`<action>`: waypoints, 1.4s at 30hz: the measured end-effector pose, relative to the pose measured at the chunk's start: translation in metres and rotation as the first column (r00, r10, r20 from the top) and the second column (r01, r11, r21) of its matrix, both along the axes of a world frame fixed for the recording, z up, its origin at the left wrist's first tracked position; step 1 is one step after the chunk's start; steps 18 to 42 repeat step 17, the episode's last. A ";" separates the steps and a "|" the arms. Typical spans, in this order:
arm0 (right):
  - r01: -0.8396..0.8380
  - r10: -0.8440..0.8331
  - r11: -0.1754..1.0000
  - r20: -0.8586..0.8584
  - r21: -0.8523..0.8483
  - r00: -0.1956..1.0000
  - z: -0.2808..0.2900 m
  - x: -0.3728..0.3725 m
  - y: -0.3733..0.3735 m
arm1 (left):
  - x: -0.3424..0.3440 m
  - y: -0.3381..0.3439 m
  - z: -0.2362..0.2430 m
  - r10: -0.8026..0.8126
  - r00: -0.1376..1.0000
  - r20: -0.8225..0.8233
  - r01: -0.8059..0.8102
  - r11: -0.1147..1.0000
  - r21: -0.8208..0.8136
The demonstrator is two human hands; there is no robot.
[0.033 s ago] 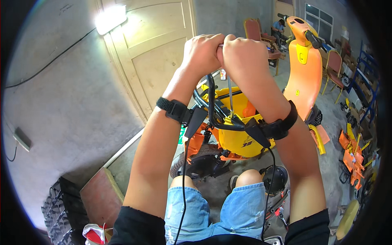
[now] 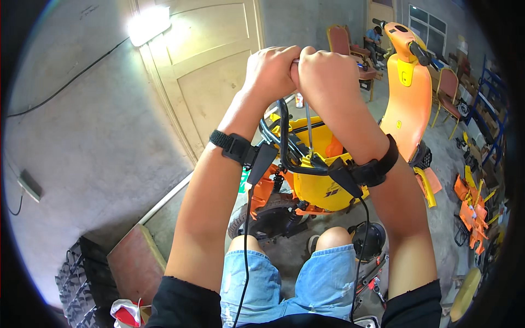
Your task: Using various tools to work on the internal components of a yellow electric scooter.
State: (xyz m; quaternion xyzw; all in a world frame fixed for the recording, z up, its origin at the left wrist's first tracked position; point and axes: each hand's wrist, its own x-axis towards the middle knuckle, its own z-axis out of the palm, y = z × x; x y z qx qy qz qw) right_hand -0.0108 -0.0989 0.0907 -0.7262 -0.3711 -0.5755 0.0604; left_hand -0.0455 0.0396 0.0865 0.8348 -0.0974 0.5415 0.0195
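Observation:
Both my hands are closed side by side, high over the rear of a scooter. My left hand (image 2: 272,70) and my right hand (image 2: 330,74) are wrapped round the top of a T-handle wrench (image 2: 308,128), whose grip is mostly hidden by my fingers. Its thin metal shaft runs down to the scooter's yellow body (image 2: 322,188), where the tip cannot be made out. A black tubular rack (image 2: 284,136) bends up in front of the shaft. Inside the yellow body lies an orange piece (image 2: 333,146). Below it show the rear wheel (image 2: 268,216) and a black spring shock absorber (image 2: 295,218).
An orange scooter front (image 2: 407,104) with handlebars stands at the right. Orange and yellow panels (image 2: 471,213) lie on the floor farther right, near blue shelving (image 2: 489,115). A person (image 2: 373,44) sits at the back among chairs. Black crates (image 2: 90,281) and a board (image 2: 136,257) stand lower left.

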 end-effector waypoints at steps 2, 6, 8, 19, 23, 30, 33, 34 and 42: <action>0.001 -0.001 1.000 -0.006 -0.022 1.000 0.002 -0.001 0.002 | -0.003 0.002 0.000 0.042 0.996 -0.085 -0.045 0.998 -0.037; 0.012 -0.013 0.999 -0.012 -0.048 1.000 0.003 -0.003 0.007 | -0.006 0.005 -0.001 0.057 0.993 -0.104 -0.061 0.997 -0.040; 0.018 -0.019 0.998 -0.019 -0.066 1.000 0.005 -0.002 0.008 | -0.005 0.006 -0.002 0.045 0.996 -0.072 -0.048 0.998 -0.037; -0.042 0.033 0.990 -0.073 -0.136 0.997 0.011 0.002 0.014 | 0.001 0.014 -0.005 0.062 0.997 -0.049 -0.065 0.996 -0.060; -0.042 0.033 0.990 -0.073 -0.136 0.997 0.011 0.002 0.014 | 0.001 0.014 -0.005 0.062 0.997 -0.049 -0.065 0.996 -0.060; -0.042 0.033 0.990 -0.073 -0.136 0.997 0.011 0.002 0.014 | 0.001 0.014 -0.005 0.062 0.997 -0.049 -0.065 0.996 -0.060; -0.042 0.033 0.990 -0.073 -0.136 0.997 0.011 0.002 0.014 | 0.001 0.014 -0.005 0.062 0.997 -0.049 -0.065 0.996 -0.060; -0.042 0.033 0.990 -0.073 -0.136 0.997 0.011 0.002 0.014 | 0.001 0.014 -0.005 0.062 0.997 -0.049 -0.065 0.996 -0.060; -0.042 0.033 0.990 -0.073 -0.136 0.997 0.011 0.002 0.014 | 0.001 0.014 -0.005 0.062 0.997 -0.049 -0.065 0.996 -0.060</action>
